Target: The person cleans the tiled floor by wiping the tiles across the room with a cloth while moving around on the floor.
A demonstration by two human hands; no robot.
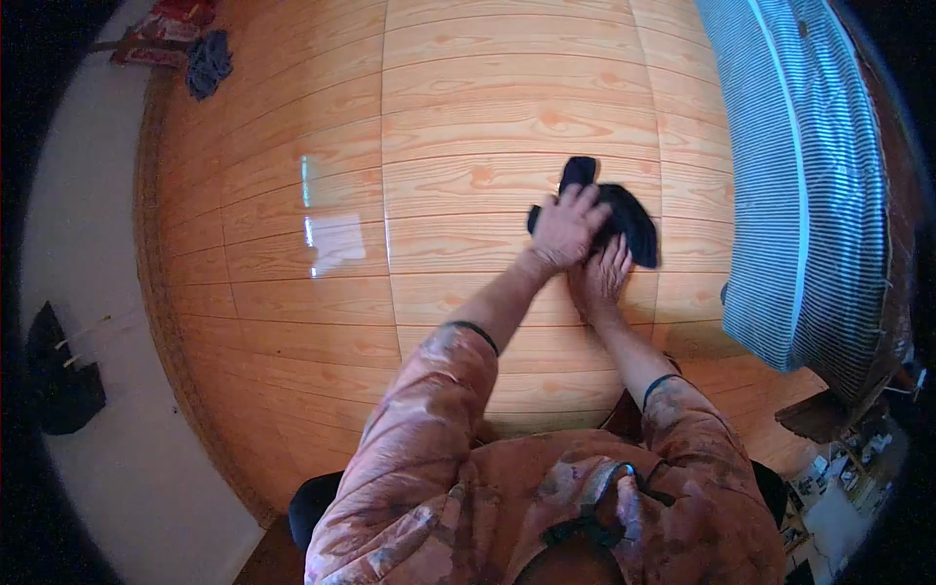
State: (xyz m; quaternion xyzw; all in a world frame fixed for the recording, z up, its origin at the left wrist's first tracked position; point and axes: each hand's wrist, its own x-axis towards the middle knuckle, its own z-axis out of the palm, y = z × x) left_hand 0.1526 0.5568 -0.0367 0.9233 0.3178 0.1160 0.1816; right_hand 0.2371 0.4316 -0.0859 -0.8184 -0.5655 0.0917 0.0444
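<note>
A black cloth item (634,219), its exact kind unclear, lies on the wood-patterned floor. One narrow flap sticks out at its top, and a curved, wider part bends round to the right. My left hand (568,230) is over its left side, fingers spread and slightly blurred. Just below and to the right, my right hand (603,280) reaches onto the lower edge with its fingers stretched out. The palms hide part of the cloth, and the two hands are close together.
A blue-and-white striped fabric cover (770,185) hangs along the right side. Red packaging (161,44) and a dark grey cloth (207,64) are at the far left. A black object (63,375) is by the white wall. Wood-grain flooring (468,117) stretches ahead.
</note>
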